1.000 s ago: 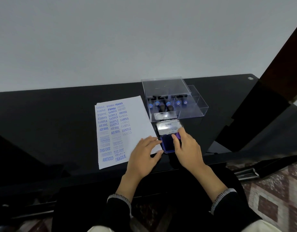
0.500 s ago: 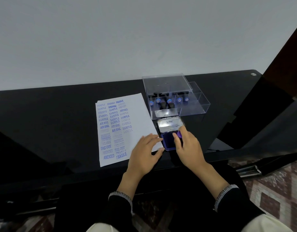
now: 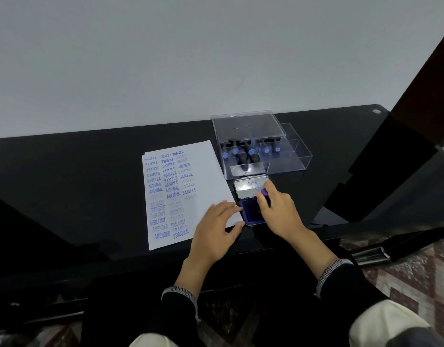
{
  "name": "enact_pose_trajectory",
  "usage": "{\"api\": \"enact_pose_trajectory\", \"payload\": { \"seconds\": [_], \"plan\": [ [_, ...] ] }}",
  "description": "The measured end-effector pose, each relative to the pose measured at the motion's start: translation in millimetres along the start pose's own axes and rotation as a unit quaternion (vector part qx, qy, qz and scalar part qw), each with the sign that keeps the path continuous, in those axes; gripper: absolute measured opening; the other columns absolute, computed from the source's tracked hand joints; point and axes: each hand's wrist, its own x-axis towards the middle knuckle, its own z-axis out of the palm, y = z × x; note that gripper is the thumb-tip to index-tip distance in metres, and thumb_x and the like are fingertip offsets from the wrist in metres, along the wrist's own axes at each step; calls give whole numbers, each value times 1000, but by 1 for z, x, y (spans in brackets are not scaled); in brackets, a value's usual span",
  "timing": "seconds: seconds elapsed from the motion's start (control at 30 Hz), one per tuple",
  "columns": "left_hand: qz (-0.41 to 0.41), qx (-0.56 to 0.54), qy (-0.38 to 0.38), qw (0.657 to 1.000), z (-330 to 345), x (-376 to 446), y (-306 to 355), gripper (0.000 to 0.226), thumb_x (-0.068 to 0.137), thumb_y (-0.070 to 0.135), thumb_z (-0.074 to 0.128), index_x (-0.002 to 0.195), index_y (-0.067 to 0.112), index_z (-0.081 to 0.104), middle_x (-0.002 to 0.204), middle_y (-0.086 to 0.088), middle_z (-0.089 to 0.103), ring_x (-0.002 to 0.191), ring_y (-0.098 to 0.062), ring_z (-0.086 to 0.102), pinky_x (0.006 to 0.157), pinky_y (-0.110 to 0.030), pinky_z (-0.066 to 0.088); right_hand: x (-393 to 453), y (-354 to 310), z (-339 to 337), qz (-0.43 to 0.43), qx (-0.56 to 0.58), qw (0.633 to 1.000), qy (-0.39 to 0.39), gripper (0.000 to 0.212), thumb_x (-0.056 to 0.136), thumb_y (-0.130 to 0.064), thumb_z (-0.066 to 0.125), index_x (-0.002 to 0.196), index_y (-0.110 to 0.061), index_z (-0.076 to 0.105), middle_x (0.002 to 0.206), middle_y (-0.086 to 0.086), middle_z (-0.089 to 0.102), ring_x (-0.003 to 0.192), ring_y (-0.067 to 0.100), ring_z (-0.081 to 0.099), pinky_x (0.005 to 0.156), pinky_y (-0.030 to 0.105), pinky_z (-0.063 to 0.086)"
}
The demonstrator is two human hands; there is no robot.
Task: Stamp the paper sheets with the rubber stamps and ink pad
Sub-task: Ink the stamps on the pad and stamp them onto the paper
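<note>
step: inking | right hand [image 3: 278, 211] grips rubber stamp [image 3: 264, 192] on ink pad [image 3: 253, 213], beside paper sheet [image 3: 186, 191] | left hand [image 3: 216, 229] flat, steadying sheet | advice: press evenly, lift straight

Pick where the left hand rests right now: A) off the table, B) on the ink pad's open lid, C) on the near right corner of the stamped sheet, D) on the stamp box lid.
C: the left hand lies flat with straight fingers on the near right corner of the stamped sheet, beside the ink pad, while the right hand holds a stamp with a purple top over the pad.
</note>
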Motion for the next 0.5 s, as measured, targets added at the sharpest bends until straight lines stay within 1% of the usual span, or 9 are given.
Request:
{"api": "enact_pose_trajectory", "payload": {
  "seconds": [0.13,0.23,0.3,0.4,0.5],
  "plan": [
    [2,2,-1,1000,0,0,-1,38,96,43,55,133,33,56,141,16,49,137,0,32,113,-9,2,-8,1,3,-6,8,1000,19,20,100,-27,43,87,-12,41,66,1,51,57,20,52,49,32,40],
    [2,4,1,1000,1,1,-1,39,95,42,56,133,32,56,141,15,50,137,-1,32,113,-9,1,-19,1,7,-18,1,998,53,18,100,-25,44,87,-13,42,69,1,51,59,18,50,49,27,38],
    [2,5,2,1000,1,1,-1,39,95,42,57,133,32,57,140,15,50,137,-1,33,112,-8,0,-27,0,11,-23,-11,997,71,17,99,-24,45,86,-13,42,71,1,51,62,19,49,52,29,40],
    [3,6,1,1000,1,1,-1,39,95,43,56,133,33,56,140,16,50,137,0,32,112,-7,-1,-34,1,14,-16,-20,997,78,16,99,-24,44,90,-11,47,77,2,54,68,18,51,58,32,44],
    [1,7,-2,1000,0,1,-1,39,95,42,56,133,33,56,141,15,49,137,0,31,111,-7,-1,-31,0,12,-14,-8,998,69,17,99,-24,44,87,-12,44,74,1,52,65,18,50,54,28,40]
  ]
}}
